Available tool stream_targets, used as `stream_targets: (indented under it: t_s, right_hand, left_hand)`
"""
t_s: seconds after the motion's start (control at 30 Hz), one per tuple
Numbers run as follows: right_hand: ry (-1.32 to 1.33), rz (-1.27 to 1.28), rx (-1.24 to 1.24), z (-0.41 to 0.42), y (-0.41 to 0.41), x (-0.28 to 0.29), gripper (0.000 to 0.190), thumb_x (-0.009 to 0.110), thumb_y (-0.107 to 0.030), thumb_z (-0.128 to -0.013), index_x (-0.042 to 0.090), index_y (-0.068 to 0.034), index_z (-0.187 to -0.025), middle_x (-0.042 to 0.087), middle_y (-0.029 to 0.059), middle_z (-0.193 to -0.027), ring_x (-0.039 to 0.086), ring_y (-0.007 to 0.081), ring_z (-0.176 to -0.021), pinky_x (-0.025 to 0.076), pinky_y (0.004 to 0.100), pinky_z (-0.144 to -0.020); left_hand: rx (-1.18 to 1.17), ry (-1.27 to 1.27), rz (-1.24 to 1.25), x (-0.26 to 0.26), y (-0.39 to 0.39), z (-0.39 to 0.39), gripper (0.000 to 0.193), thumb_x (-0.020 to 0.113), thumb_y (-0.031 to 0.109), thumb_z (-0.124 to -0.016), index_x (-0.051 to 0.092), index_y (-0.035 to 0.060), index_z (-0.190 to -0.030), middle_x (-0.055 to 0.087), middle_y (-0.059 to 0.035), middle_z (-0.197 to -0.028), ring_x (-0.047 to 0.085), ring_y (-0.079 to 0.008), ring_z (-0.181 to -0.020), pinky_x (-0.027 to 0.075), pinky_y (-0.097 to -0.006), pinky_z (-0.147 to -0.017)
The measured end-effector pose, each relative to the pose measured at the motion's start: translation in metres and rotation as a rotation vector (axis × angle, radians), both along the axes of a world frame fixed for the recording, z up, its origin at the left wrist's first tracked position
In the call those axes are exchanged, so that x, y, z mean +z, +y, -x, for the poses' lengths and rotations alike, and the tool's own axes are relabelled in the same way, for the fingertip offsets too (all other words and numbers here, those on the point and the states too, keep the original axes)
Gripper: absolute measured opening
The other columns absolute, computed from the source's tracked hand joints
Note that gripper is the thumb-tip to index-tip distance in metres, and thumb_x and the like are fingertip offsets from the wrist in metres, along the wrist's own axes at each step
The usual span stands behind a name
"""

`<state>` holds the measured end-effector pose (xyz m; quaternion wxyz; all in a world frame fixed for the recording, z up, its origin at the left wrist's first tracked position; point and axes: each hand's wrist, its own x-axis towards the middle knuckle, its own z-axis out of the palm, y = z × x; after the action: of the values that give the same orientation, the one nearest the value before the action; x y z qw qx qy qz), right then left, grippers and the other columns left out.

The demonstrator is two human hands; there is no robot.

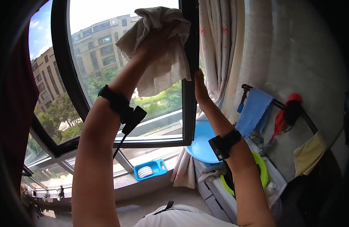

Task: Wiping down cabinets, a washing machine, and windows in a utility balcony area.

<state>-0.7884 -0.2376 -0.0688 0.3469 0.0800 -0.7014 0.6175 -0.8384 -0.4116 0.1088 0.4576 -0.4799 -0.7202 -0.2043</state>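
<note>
My left hand (156,45) is raised to the glass, holding a greyish-white cloth (166,72) against the upper right of the pane. The cloth hangs in loose folds and partly hides the fingers. The pane sits in a dark-framed window sash (187,113), which is swung open. At the sash's outer edge, my right hand (201,88) grips the frame; some of its fingers are hidden behind it. Both forearms carry black straps with small devices.
Patterned curtains (220,42) hang right of the sash. Below stand a blue basin (201,144), a lime-green basin (263,170) and a blue plastic basket (150,170) on the sill. A wall rail (307,122) bears a blue towel (254,110) and a yellow cloth (309,154).
</note>
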Motion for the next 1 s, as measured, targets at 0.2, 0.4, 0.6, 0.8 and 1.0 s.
stream_targets:
  t_s: [0.2, 0.4, 0.6, 0.8, 1.0]
  right_hand:
    - [0.043, 0.049, 0.054, -0.003, -0.003, -0.008, 0.072, 0.024, -0.061, -0.097, 0.014, -0.014, -0.151, 0.028, 0.005, -0.15, 0.028, 0.0165, -0.138, 0.021, 0.0319, -0.113]
    - [0.005, 0.117, 0.049, -0.025, -0.013, 0.005, 0.059, 0.026, -0.049, -0.101, 0.022, -0.013, -0.148, 0.043, 0.0087, -0.138, 0.046, 0.0185, -0.123, 0.034, 0.0316, -0.104]
    - [0.004, 0.151, 0.051, -0.021, -0.016, -0.002, 0.055, 0.027, -0.044, -0.103, 0.024, -0.012, -0.147, 0.041, 0.0075, -0.14, 0.041, 0.018, -0.128, 0.031, 0.0308, -0.105]
    - [-0.067, 0.21, 0.109, -0.01, 0.004, -0.018, 0.066, 0.034, -0.059, -0.097, 0.027, -0.016, -0.146, 0.048, 0.001, -0.126, 0.046, 0.0127, -0.113, 0.035, 0.0282, -0.099]
    - [-0.104, 0.243, 0.103, -0.031, -0.009, -0.006, 0.056, 0.033, -0.057, -0.098, 0.04, -0.017, -0.136, 0.052, -0.0017, -0.115, 0.049, 0.0107, -0.108, 0.037, 0.0289, -0.097]
  left_hand:
    - [0.054, 0.239, -0.071, 0.056, 0.006, 0.008, 0.059, 0.052, 0.034, -0.093, 0.03, 0.0156, -0.145, 0.033, -0.0159, -0.145, 0.033, -0.0329, -0.132, 0.031, -0.0518, -0.105]
    - [-0.053, 0.248, -0.221, -0.034, 0.019, -0.001, 0.048, 0.05, 0.025, -0.094, 0.042, 0.0052, -0.137, 0.046, -0.0205, -0.136, 0.045, -0.0373, -0.125, 0.038, -0.0438, -0.103]
    - [0.099, -0.193, 0.081, -0.192, -0.007, -0.025, 0.056, 0.052, 0.037, -0.093, 0.036, 0.0135, -0.142, 0.04, -0.019, -0.142, 0.028, -0.0418, -0.136, 0.024, -0.0473, -0.112]
    - [0.109, -0.08, 0.346, -0.278, -0.04, -0.017, 0.05, 0.055, 0.04, -0.089, 0.044, 0.027, -0.137, 0.035, -0.0142, -0.146, 0.027, -0.0365, -0.138, 0.017, -0.0543, -0.114]
    - [-0.056, -0.202, 0.353, -0.187, -0.059, 0.0, 0.052, 0.058, 0.047, -0.088, 0.047, 0.0291, -0.136, 0.047, -0.0104, -0.137, 0.043, -0.0321, -0.129, 0.036, -0.0446, -0.107]
